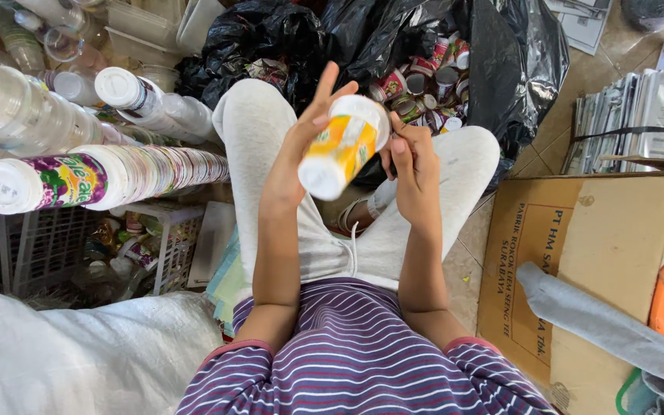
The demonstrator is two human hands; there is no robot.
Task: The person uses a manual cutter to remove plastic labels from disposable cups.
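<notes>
Plastic is what the fingers (324, 92) are closing on right now: the left hand (301, 150) is gripping a small white plastic cup with a yellow and orange printed sleeve (341, 146), index finger sticking up free above it. The right hand (411, 165) is coming in at the cup's rim end, its fingers pinched narrow right at the edge; whether a lid film is coming off there is too small to tell. The cup is being held up in the air over the lap, tilted, base toward the camera.

How far along? Judging by the piles, plenty is sorted already: long nested stacks of white printed cups (101, 178) are lying sideways at the left, well apart from the hands. And plenty is waiting: the open black plastic sack (501, 69) just beyond the knees is holding a heap of loose red and white cups (424, 81).

Outward now. The person is sitting low in light grey trousers (255, 146) and a purple striped shirt, with tan floor tiles (466, 238) showing between the legs. A white plastic crate (55, 246) is sitting at the left, a flattened brown cardboard box (578, 253) at the right with a grey cloth (601, 323) trailing over it, bundled papers (639, 115) behind.
</notes>
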